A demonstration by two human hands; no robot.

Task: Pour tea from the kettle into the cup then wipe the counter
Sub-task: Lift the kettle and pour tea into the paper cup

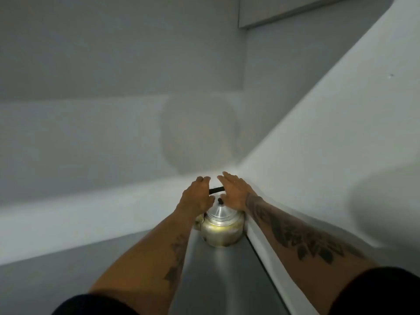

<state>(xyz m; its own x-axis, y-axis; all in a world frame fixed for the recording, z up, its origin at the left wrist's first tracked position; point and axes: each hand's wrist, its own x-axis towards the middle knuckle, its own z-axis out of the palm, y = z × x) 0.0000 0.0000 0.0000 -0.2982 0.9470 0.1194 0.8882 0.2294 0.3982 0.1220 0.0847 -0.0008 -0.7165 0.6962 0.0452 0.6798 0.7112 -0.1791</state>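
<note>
We find no text, label, brand, number or sign that we can read anywhere here. The kettle (219, 228) shows only bare, shiny metal with no marking. The dark tattoos on both forearms are too blurred for us to make out any letters. The pale walls carry no writing.

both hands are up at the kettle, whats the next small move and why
Probably lift the kettle by its black handle: the left hand is curled on it, the right hand is flat and open beside it. No cup is in view.
</note>
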